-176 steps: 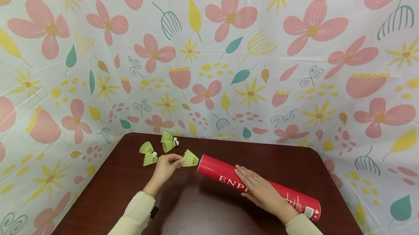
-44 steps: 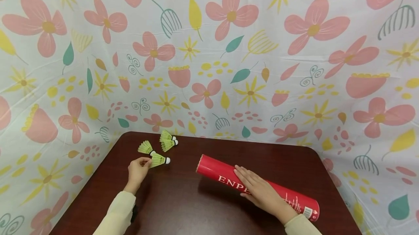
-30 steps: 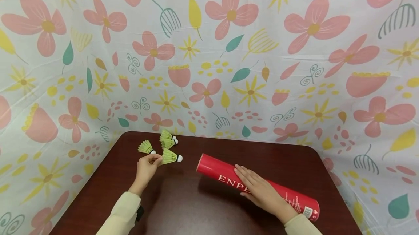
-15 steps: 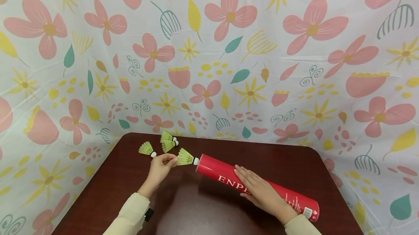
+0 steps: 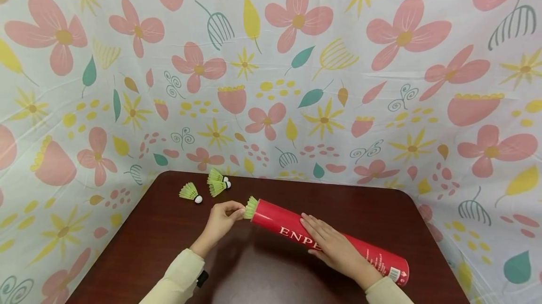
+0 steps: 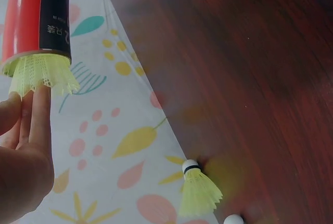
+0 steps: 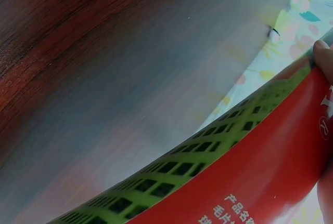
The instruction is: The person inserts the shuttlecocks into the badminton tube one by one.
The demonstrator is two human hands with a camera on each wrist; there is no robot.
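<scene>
My left hand (image 5: 222, 224) pinches the feathered skirt rim of a yellow-green shuttlecock (image 5: 251, 208) at the mouth of a red tube (image 5: 279, 219). The shuttlecock's cork and most of its skirt are hidden inside; in the left wrist view the skirt (image 6: 41, 73) sticks out past the tube's rim. Across the middle of the tube lies my right hand (image 5: 334, 250), holding it with fingers over the far side and thumb on the near side. The tube slants from upper left to lower right. In the right wrist view a fingertip (image 7: 323, 57) shows on the tube (image 7: 276, 156).
One shuttlecock (image 5: 191, 193) lies at the table's left side. Farther back, two more shuttlecocks (image 5: 218, 186) lie together near the rear edge. The dark brown table (image 5: 338, 196) meets a flower-patterned cloth (image 5: 271, 83) behind and at the sides.
The left hand picked up a shuttlecock from the left group and carried it right, cork first, into the tube mouth. The right hand and tube have shifted slightly left just now.
</scene>
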